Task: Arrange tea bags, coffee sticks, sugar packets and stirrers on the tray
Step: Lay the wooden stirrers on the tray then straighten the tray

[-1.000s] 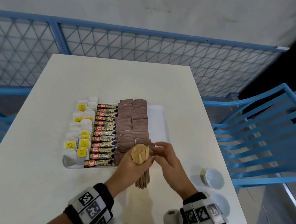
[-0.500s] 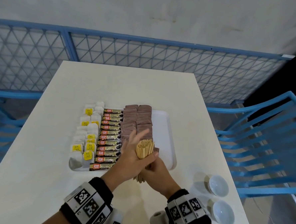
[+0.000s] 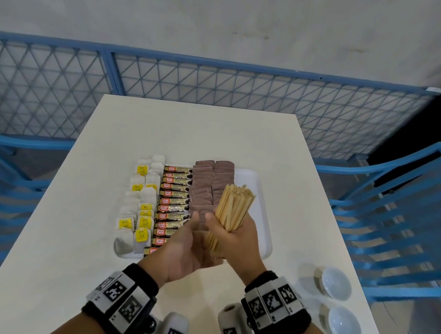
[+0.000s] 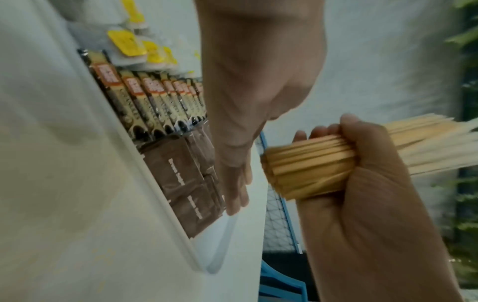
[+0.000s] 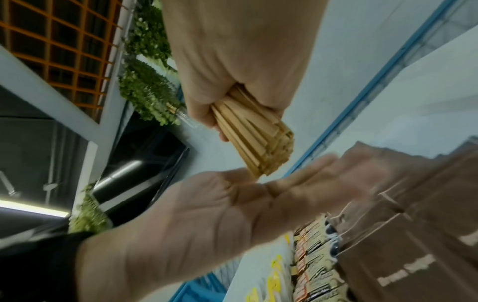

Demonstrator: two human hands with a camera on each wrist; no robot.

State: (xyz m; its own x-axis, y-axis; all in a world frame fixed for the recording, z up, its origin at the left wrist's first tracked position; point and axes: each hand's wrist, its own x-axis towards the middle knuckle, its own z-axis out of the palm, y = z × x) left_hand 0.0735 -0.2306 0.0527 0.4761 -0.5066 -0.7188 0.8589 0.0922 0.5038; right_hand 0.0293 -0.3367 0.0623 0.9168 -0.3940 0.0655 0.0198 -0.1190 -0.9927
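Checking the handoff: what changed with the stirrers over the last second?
The stirrer bundle passed from the left hand, which has let go and now lies open beside it, to the right hand, which grips it and tilts it over the tray. Tea bags, coffee sticks and sugar packets stayed put.

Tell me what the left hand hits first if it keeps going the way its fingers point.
Probably the brown sugar packets on the tray: the open left hand points forward over them, beside the stirrer bundle. Depth is uncertain.
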